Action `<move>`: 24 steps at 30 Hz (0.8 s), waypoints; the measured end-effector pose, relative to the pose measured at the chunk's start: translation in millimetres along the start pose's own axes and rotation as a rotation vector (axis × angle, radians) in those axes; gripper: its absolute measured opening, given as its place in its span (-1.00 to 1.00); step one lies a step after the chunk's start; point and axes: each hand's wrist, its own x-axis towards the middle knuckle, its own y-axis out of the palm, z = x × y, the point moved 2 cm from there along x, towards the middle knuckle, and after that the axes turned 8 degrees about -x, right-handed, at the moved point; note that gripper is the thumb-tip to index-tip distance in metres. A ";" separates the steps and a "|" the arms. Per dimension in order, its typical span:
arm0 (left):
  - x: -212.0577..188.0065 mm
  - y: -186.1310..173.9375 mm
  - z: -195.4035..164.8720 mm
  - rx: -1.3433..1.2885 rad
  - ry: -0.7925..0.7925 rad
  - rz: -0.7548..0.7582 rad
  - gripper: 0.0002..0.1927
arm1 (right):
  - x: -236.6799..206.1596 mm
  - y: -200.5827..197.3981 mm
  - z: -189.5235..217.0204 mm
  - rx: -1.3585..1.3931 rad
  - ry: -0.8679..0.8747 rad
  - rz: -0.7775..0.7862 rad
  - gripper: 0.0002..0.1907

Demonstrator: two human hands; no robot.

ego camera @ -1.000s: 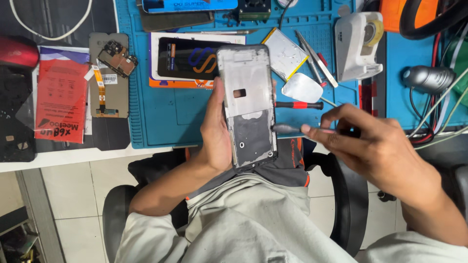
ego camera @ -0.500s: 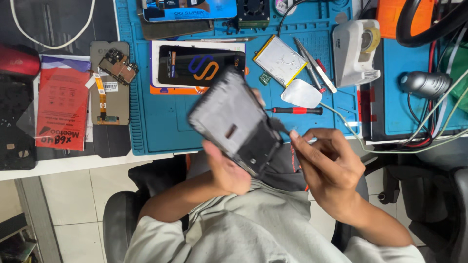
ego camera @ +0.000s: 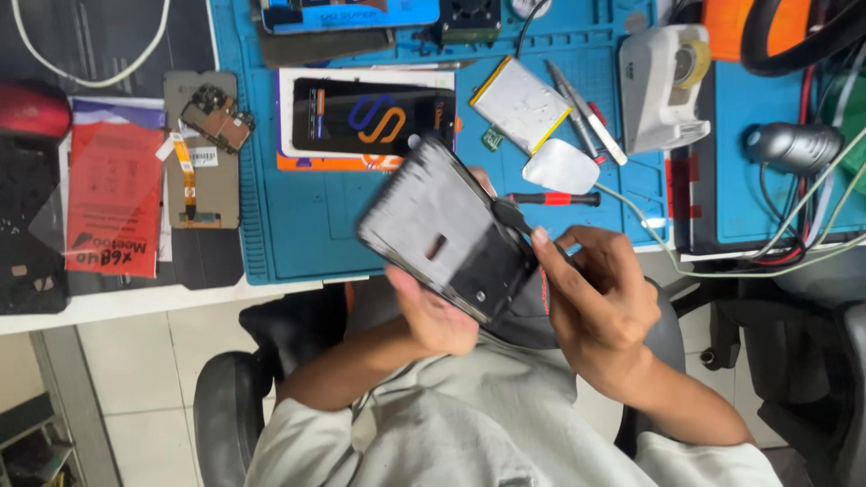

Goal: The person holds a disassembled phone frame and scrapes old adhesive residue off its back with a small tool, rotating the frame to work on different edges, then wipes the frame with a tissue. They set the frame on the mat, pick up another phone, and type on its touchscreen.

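Note:
My left hand (ego camera: 431, 311) grips an opened phone frame (ego camera: 448, 233) from below, holding it tilted above my lap, its dark inner side facing up. At the frame's right edge is my right hand (ego camera: 600, 298), whose fingers pinch a small dark tool (ego camera: 511, 216) with its tip on the frame. The frame is blurred, so its small parts are unclear.
A blue work mat (ego camera: 298, 225) carries a phone screen (ego camera: 374, 115) on its box, a flat battery (ego camera: 520, 105), a white plectrum-shaped pick (ego camera: 560, 168), a red-handled screwdriver (ego camera: 552, 198) and tweezers (ego camera: 586, 110). A circuit board (ego camera: 216, 120) and red packet (ego camera: 114, 198) lie left. A tape dispenser (ego camera: 665, 83) stands right.
The phone frame has swung from upright to tilted with its top toward the left. My right hand has moved in from the right and now touches the frame's edge.

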 end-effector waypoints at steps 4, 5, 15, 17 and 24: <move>-2.5 -3.1 8.9 -0.006 0.013 -0.014 0.09 | 8.8 2.5 0.3 -0.014 -0.070 -0.008 -0.39; -0.6 -3.7 5.9 0.024 0.080 0.012 0.06 | 8.0 3.3 0.9 -0.019 -0.068 0.003 -0.39; 6.5 -17.6 -1.2 0.125 0.074 0.095 0.09 | -6.4 3.7 0.0 -0.031 -0.037 -0.020 -0.47; -1.8 -22.6 4.2 0.044 -0.057 0.072 0.15 | 5.7 5.1 1.5 -0.037 -0.086 -0.057 -0.47; -10.2 -31.4 1.2 -0.096 -0.178 0.118 0.17 | 32.3 -3.2 5.3 -0.064 -0.186 -0.051 -0.47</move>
